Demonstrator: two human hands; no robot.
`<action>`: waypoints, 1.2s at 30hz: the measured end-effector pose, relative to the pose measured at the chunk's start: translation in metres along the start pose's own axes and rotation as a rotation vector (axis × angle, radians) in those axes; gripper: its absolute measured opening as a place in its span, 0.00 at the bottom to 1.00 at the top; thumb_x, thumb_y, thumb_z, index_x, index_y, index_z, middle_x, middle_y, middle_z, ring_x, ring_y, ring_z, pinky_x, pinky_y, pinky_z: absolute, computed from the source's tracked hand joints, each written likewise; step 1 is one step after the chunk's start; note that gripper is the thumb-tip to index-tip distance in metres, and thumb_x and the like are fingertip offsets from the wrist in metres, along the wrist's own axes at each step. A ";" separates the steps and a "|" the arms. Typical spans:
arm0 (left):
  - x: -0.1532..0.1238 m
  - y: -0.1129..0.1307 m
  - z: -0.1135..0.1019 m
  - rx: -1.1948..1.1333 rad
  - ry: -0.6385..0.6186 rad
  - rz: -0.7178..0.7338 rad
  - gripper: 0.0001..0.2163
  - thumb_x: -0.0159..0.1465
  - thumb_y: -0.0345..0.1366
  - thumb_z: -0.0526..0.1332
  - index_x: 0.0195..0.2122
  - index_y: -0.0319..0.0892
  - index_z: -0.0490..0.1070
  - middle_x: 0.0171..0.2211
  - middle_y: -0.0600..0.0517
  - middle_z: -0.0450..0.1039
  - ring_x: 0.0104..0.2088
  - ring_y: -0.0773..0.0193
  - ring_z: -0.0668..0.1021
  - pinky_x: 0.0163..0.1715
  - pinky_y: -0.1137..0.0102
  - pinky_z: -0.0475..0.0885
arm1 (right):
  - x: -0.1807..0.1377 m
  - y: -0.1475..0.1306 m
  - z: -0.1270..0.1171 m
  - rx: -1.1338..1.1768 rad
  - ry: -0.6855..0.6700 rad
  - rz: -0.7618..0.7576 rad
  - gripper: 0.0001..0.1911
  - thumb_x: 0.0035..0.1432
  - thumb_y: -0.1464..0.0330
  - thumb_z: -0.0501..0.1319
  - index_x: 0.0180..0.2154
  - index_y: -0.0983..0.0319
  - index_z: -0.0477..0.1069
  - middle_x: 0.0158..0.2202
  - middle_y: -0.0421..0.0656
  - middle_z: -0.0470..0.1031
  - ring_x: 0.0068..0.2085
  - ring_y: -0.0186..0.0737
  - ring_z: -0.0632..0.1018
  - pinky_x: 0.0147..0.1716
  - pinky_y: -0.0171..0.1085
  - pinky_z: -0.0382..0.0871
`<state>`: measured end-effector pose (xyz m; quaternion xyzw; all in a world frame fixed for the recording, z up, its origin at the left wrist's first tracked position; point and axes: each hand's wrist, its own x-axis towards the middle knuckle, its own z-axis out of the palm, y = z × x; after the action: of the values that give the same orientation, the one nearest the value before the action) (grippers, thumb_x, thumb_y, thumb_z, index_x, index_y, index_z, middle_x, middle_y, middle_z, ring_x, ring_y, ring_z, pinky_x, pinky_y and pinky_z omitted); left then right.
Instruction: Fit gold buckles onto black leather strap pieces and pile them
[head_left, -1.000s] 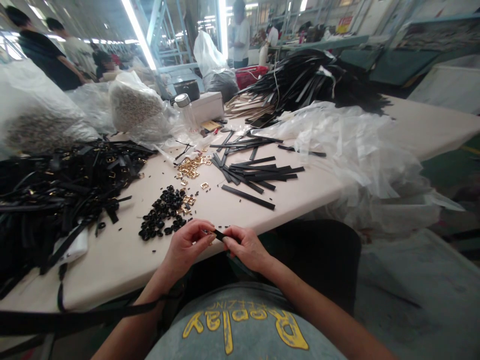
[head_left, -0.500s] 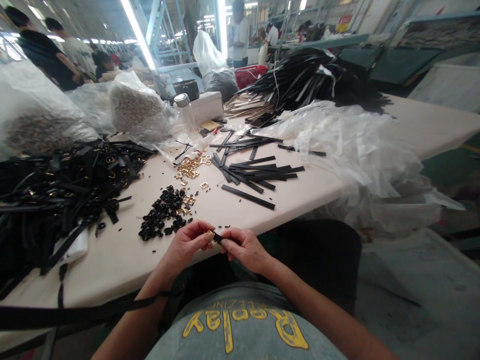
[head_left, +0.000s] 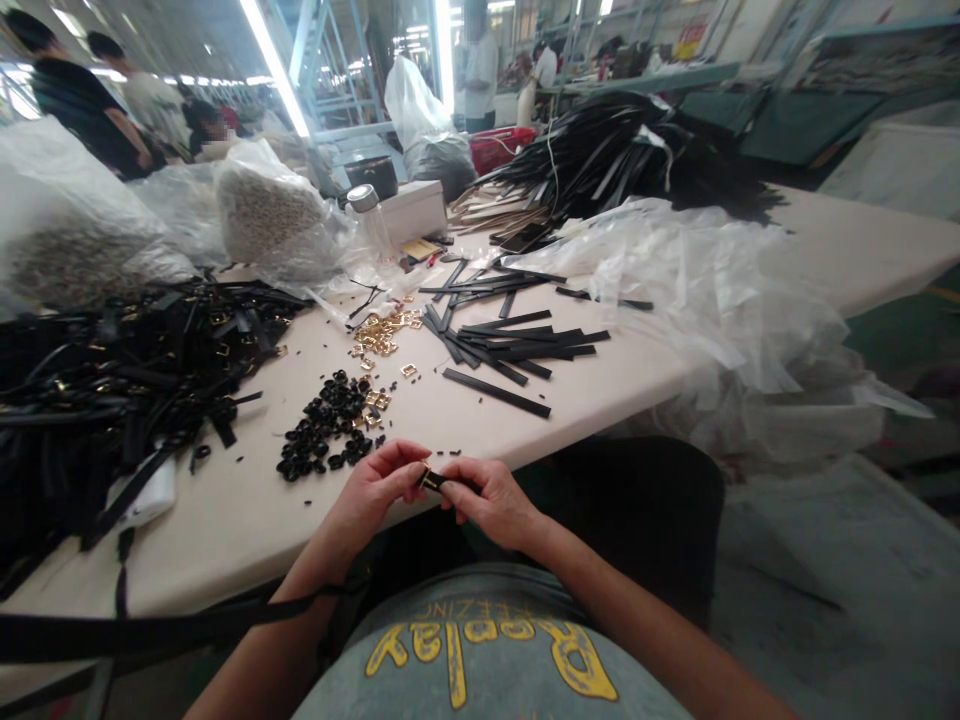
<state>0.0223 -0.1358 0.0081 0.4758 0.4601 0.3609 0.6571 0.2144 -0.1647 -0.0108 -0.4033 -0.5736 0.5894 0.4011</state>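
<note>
**Strap shifted slightly lower, buckle more exposed than a second ago**

At the front edge of the table, the black strap is clamped by the right hand; the gold buckle is pinched by the left hand.

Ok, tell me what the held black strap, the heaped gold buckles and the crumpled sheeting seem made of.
Black strap: perhaps leather or imitation leather, dark and smooth-looking; mostly covered by fingers, so left open.
Gold buckles: likely metal, or plated, with a polished finish; bright glints on thin frames.
Sheeting: probably thin plastic film, whitish and translucent, with soft creases.
</note>
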 end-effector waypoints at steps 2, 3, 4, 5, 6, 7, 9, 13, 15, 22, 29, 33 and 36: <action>-0.002 0.001 0.003 0.028 0.002 0.023 0.10 0.56 0.38 0.70 0.38 0.42 0.76 0.27 0.55 0.76 0.25 0.71 0.74 0.27 0.76 0.69 | 0.000 -0.001 0.001 -0.003 0.028 0.002 0.08 0.60 0.69 0.57 0.36 0.64 0.74 0.26 0.38 0.73 0.22 0.27 0.72 0.22 0.28 0.68; -0.003 0.002 0.005 0.041 -0.001 0.029 0.10 0.55 0.37 0.70 0.38 0.42 0.76 0.28 0.55 0.77 0.26 0.70 0.74 0.28 0.76 0.70 | 0.000 -0.002 0.001 -0.003 0.039 0.002 0.08 0.60 0.69 0.58 0.36 0.64 0.74 0.26 0.37 0.73 0.21 0.27 0.72 0.22 0.28 0.68; -0.004 0.003 0.006 0.052 -0.007 0.033 0.10 0.55 0.37 0.70 0.38 0.42 0.76 0.28 0.55 0.77 0.26 0.70 0.75 0.29 0.75 0.70 | 0.001 -0.002 0.002 -0.003 0.045 0.001 0.07 0.60 0.69 0.58 0.36 0.64 0.74 0.26 0.37 0.73 0.21 0.27 0.72 0.22 0.28 0.68; -0.005 0.005 0.008 0.056 -0.009 0.036 0.10 0.55 0.37 0.70 0.37 0.42 0.76 0.28 0.54 0.77 0.27 0.69 0.76 0.30 0.74 0.71 | 0.001 -0.003 0.002 -0.002 0.050 -0.001 0.07 0.60 0.69 0.58 0.36 0.64 0.74 0.26 0.38 0.73 0.21 0.28 0.72 0.22 0.28 0.68; -0.006 0.006 0.010 0.057 -0.009 0.039 0.10 0.55 0.37 0.70 0.37 0.41 0.76 0.28 0.54 0.78 0.27 0.69 0.76 0.30 0.74 0.71 | 0.001 -0.003 0.002 0.001 0.051 -0.002 0.07 0.60 0.68 0.58 0.36 0.64 0.74 0.26 0.38 0.73 0.21 0.28 0.72 0.22 0.28 0.68; -0.007 0.007 0.011 0.054 -0.005 0.042 0.10 0.55 0.38 0.70 0.37 0.41 0.76 0.27 0.54 0.78 0.26 0.68 0.76 0.31 0.73 0.72 | 0.001 -0.003 0.003 0.004 0.051 -0.001 0.07 0.60 0.68 0.58 0.36 0.64 0.74 0.27 0.38 0.73 0.21 0.28 0.72 0.22 0.28 0.69; -0.007 0.009 0.013 0.051 -0.002 0.047 0.10 0.55 0.38 0.70 0.36 0.41 0.76 0.27 0.54 0.78 0.26 0.68 0.76 0.30 0.73 0.72 | 0.001 -0.003 0.003 0.012 0.051 0.006 0.07 0.60 0.68 0.58 0.36 0.64 0.74 0.26 0.37 0.73 0.21 0.28 0.72 0.22 0.28 0.69; -0.008 0.010 0.011 0.047 -0.013 0.039 0.10 0.54 0.37 0.71 0.35 0.41 0.76 0.27 0.54 0.78 0.27 0.68 0.76 0.30 0.73 0.71 | 0.000 -0.004 0.004 0.020 0.035 0.014 0.07 0.60 0.67 0.59 0.36 0.64 0.74 0.26 0.37 0.73 0.22 0.29 0.73 0.22 0.28 0.69; -0.008 0.009 0.008 0.033 -0.017 0.037 0.10 0.53 0.36 0.71 0.35 0.40 0.77 0.27 0.54 0.77 0.26 0.69 0.75 0.29 0.74 0.70 | 0.000 -0.005 0.004 0.017 0.013 0.013 0.08 0.61 0.66 0.58 0.36 0.64 0.74 0.27 0.38 0.73 0.22 0.29 0.73 0.22 0.29 0.69; -0.007 0.007 -0.002 -0.108 0.024 -0.009 0.10 0.51 0.35 0.72 0.33 0.40 0.75 0.25 0.56 0.73 0.23 0.73 0.71 0.24 0.77 0.66 | -0.004 -0.006 0.001 -0.046 -0.036 0.022 0.09 0.62 0.66 0.59 0.34 0.64 0.74 0.27 0.39 0.75 0.24 0.29 0.73 0.24 0.28 0.68; -0.009 0.006 0.005 -0.076 -0.057 -0.045 0.10 0.53 0.35 0.71 0.34 0.41 0.76 0.24 0.56 0.73 0.24 0.71 0.72 0.26 0.77 0.67 | -0.003 -0.008 0.004 -0.058 -0.039 0.005 0.10 0.62 0.65 0.58 0.33 0.64 0.74 0.26 0.39 0.74 0.22 0.29 0.72 0.22 0.28 0.66; -0.009 0.004 0.011 -0.063 -0.093 -0.048 0.09 0.55 0.36 0.71 0.35 0.41 0.76 0.26 0.55 0.75 0.26 0.70 0.74 0.28 0.77 0.68 | -0.003 -0.008 0.003 -0.052 -0.026 -0.009 0.10 0.61 0.66 0.59 0.32 0.64 0.74 0.26 0.39 0.73 0.21 0.28 0.71 0.21 0.28 0.66; -0.009 0.005 0.012 -0.126 -0.089 -0.108 0.10 0.53 0.35 0.72 0.34 0.40 0.76 0.25 0.55 0.75 0.24 0.71 0.74 0.26 0.77 0.67 | -0.005 -0.008 0.000 -0.003 -0.066 -0.005 0.10 0.62 0.66 0.59 0.33 0.64 0.74 0.26 0.39 0.74 0.22 0.28 0.71 0.21 0.27 0.66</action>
<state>0.0308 -0.1459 0.0166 0.4234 0.4318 0.3315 0.7241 0.2163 -0.1687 -0.0028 -0.3828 -0.5883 0.6007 0.3828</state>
